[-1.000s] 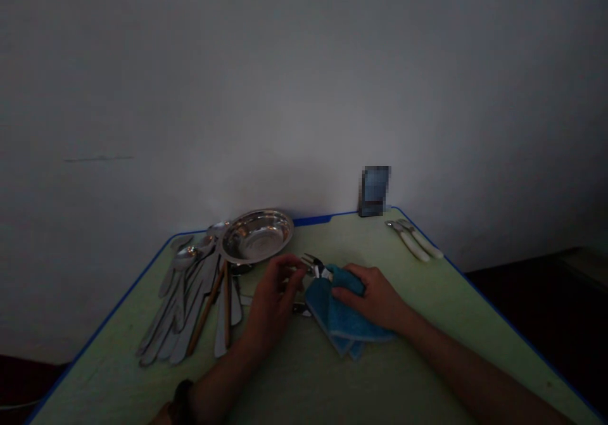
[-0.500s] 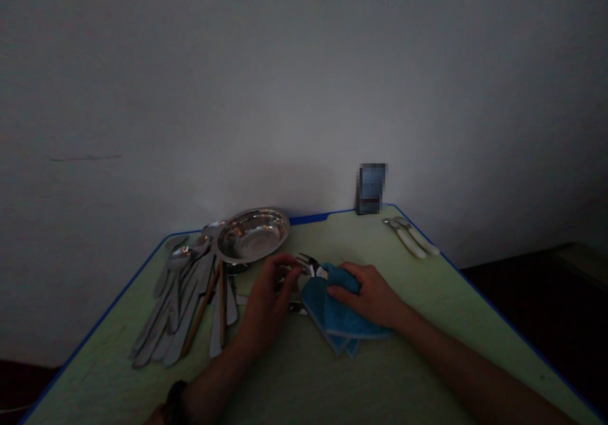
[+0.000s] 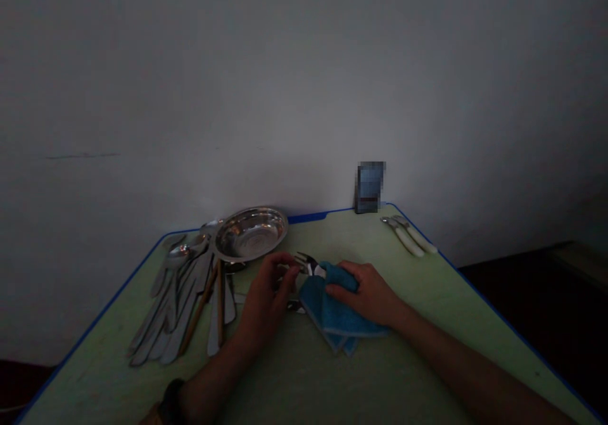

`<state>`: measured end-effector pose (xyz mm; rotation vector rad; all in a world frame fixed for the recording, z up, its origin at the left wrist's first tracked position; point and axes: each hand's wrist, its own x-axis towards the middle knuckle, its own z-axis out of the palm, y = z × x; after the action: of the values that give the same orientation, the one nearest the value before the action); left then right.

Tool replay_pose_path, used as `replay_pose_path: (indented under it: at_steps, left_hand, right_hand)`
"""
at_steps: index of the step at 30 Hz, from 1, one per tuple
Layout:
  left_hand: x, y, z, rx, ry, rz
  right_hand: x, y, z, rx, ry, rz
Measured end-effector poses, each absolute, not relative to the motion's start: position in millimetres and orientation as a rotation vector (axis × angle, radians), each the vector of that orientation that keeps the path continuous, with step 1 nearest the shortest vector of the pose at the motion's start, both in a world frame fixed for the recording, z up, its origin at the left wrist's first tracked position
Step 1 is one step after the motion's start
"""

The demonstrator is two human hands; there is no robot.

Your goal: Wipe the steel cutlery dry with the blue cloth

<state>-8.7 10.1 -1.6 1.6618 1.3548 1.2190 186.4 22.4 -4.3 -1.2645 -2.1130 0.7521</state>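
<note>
A metal fork (image 3: pixel 314 270) is held over the table, its tines pointing left and its handle hidden in a folded blue cloth (image 3: pixel 344 314). My right hand (image 3: pixel 373 293) is closed around the cloth and the part of the fork inside it. At the tines, my left hand (image 3: pixel 266 295) is closed, thumb and fingers pinching the tips. Another piece of metal cutlery (image 3: pixel 295 306) lies on the table beneath, partly covered by my left hand and the cloth.
A shiny metal bowl (image 3: pixel 251 235) stands near the table's back edge. Left of it lies a pile of spoons, knives and other cutlery (image 3: pixel 173 311). Two pale-handled utensils (image 3: pixel 408 238) lie at the back right. A blurred upright device (image 3: pixel 369 187) leans against the wall.
</note>
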Motion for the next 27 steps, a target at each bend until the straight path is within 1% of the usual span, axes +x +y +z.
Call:
replay_pose_path:
  at_steps: [11,27]
  left_hand:
    - [-8.2,9.2,-0.7,1.647,1.372,1.200]
    - [-9.0,10.7,-3.1,1.623,1.360,1.198]
  right_hand:
    - [186.6,22.3,-5.1,-1.245,-2.097,0.802]
    - [186.4,23.1,-6.2,-1.259,-2.105,0.768]
